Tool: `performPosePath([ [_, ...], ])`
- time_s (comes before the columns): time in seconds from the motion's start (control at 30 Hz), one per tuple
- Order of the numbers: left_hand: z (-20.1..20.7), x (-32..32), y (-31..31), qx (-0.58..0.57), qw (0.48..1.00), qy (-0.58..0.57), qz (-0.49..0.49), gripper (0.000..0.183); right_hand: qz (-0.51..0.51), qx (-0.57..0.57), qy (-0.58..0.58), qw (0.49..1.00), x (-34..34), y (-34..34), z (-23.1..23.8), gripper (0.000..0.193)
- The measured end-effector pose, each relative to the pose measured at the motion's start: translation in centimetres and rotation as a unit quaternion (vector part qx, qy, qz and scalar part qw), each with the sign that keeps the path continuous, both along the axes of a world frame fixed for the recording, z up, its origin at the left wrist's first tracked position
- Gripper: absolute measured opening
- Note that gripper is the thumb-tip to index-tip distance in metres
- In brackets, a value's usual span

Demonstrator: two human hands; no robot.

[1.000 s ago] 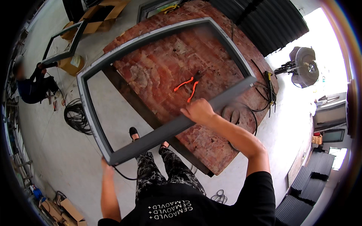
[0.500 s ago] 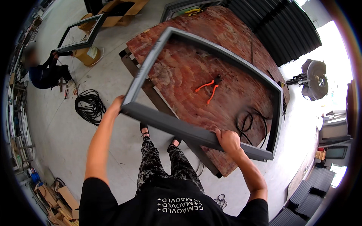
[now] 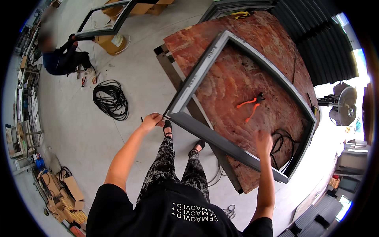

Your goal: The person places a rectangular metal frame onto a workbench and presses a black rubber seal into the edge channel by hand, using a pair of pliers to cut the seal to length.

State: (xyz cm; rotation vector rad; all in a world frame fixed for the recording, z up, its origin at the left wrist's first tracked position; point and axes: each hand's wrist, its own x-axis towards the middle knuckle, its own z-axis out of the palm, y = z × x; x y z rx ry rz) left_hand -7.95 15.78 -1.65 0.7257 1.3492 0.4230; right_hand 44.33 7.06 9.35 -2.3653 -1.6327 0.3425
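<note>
A dark grey rectangular frame [image 3: 217,138] lies across the reddish-brown board [image 3: 237,91], its near left corner jutting past the board's edge. At that corner is my left hand [image 3: 152,121], thumb and fingers pinched together; what is between them is too small to make out. My right hand [image 3: 263,142] is smeared by motion above the near bar, towards its right end, and its fingers cannot be read. Inside the frame's opening lie orange-handled pliers [image 3: 257,102] and a loop of black cord [image 3: 281,135].
A coil of black cord [image 3: 110,100] lies on the floor at left. Beyond it a seated person [image 3: 59,59] holds another frame [image 3: 112,29] over a tan bucket [image 3: 114,44]. Yellow-handled tools [image 3: 240,15] lie at the board's far edge. Dark profiles [image 3: 316,43] are stacked behind; a fan [image 3: 343,104] stands right.
The view has shifted, with the scene sliding right. The frame has come down onto the board. My right hand has let go of the near bar and lifted; my left has changed its grip at the corner.
</note>
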Motion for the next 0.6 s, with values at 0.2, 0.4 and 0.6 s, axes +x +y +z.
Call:
performPosePath([
  [0.2,3.7,0.2,-0.7,0.014,0.998,0.053,0.017,0.026,-0.263,-0.116,0.024,0.957,-0.3,14.4,-7.2,0.086],
  [0.4,1.1,0.7,-1.9,-0.034,0.998,-0.032,0.040,0.029,-0.358,-0.144,-0.081,0.919,-7.4,16.8,-8.3,0.090],
  [0.6,1.8,1.3,-0.3,-0.012,1.000,-0.010,-0.012,0.025,-0.346,-0.035,0.432,0.832,-0.2,11.9,-5.6,0.048],
])
